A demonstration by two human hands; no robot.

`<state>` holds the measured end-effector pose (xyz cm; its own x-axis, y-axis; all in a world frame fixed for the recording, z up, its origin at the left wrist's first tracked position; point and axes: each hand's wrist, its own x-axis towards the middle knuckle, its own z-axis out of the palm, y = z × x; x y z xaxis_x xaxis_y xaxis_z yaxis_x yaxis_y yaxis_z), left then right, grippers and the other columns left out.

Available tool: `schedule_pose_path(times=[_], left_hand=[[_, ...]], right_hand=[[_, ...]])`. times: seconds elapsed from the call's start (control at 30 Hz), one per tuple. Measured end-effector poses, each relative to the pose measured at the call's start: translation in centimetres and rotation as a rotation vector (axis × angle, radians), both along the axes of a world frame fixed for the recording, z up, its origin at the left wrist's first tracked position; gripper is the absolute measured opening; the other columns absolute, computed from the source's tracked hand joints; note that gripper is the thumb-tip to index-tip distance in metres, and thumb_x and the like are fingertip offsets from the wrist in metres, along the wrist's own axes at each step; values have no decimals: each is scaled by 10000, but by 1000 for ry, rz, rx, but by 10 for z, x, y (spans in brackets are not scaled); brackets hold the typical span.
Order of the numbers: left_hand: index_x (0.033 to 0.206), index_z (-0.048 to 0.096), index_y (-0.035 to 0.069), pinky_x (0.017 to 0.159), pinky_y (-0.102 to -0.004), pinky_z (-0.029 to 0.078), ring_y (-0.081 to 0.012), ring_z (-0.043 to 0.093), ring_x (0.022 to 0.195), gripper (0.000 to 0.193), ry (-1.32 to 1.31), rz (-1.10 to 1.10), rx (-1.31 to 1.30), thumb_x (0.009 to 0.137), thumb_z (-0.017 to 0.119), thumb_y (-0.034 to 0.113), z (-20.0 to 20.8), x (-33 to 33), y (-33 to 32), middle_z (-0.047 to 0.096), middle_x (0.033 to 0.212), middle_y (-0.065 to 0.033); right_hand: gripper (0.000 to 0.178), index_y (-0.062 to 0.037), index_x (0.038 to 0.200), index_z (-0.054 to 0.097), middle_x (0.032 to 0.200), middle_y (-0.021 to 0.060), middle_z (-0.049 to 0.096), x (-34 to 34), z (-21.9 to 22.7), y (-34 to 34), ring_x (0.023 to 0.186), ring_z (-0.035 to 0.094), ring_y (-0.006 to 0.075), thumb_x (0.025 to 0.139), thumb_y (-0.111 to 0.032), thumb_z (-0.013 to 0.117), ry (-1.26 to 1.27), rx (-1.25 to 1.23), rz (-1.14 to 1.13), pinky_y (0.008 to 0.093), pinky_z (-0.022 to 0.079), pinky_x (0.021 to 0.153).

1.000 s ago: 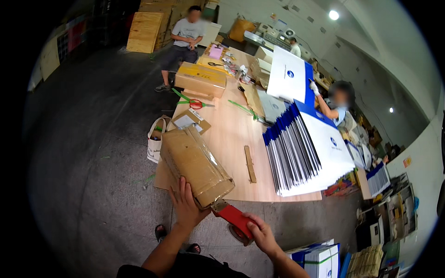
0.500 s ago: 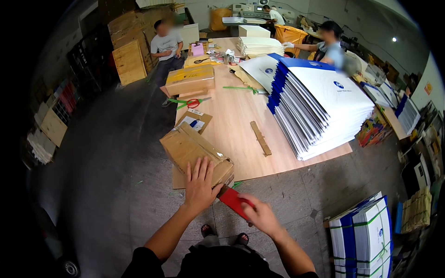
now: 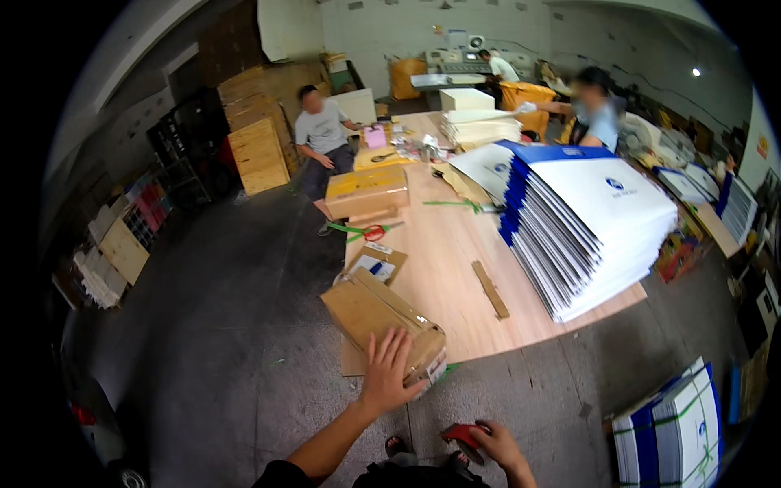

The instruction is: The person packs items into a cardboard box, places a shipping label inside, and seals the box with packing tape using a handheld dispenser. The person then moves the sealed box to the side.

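A pale wooden table (image 3: 451, 260) fills the middle of this grey-floored workshop, with a tall stack of white and blue bags (image 3: 598, 211) on its right side and a strip of cardboard (image 3: 490, 289) lying between. The brown carton (image 3: 374, 302) sits at the table's near left corner, its near end seeming to reach the edge or a little past it. Its long axis runs slantwise, from the far left toward me and to the right, so one narrow end faces me. My left hand (image 3: 389, 378) lies on top near that end, fingers stretched and slightly spread, pressing without gripping. My right hand (image 3: 498, 447) is curled around a red tape dispenser (image 3: 460, 437), low over the floor and apart from the carton. I judge the carton fairly stiff along its walls, softer at the worn corners, and slick where tape shines; its weight I cannot tell. I would take it by the two long sides, low down — or steady it with a flat palm, as here — rather than by an end.
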<state>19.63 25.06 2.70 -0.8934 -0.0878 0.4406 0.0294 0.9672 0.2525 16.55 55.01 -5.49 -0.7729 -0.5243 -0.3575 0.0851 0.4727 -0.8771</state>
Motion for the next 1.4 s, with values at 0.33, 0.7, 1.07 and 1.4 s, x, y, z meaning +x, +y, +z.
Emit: schedule_pose_path(times=[0.33,0.7,1.07,1.4], left_hand=[[1386,491,-13,1135,-518,337,-440,387,1389,692,232,145,381,822,758,285,0,53,-19,495,1426,-229],[1273,598,24,869,-347,541,-231,700,982,438,251,160,873,873,729,147,-15,78,-24,717,1073,-123],[1047,738,46,614,-262,507,-110,626,644,208,-11,98,1023,904,704,192,-15,81,-5,731,832,-72],[1050,735,37,655,-267,535,-122,674,695,225,-76,65,1086,923,679,215,-7,82,9,731,825,-81]], right_hand=[[425,22,1209,663,991,121,723,4,54,-6,897,657,172,973,-331,634,24,-128,-118,315,527,798],[496,61,1309,596,1117,172,706,2,114,-20,992,658,203,971,-295,666,72,-200,-200,310,525,859],[490,67,1296,607,1129,141,700,24,166,-21,1003,651,183,961,-282,685,46,-313,-204,294,518,869],[471,58,1306,605,1135,131,704,35,167,-15,996,658,172,953,-240,696,-53,-481,-169,300,529,869]])
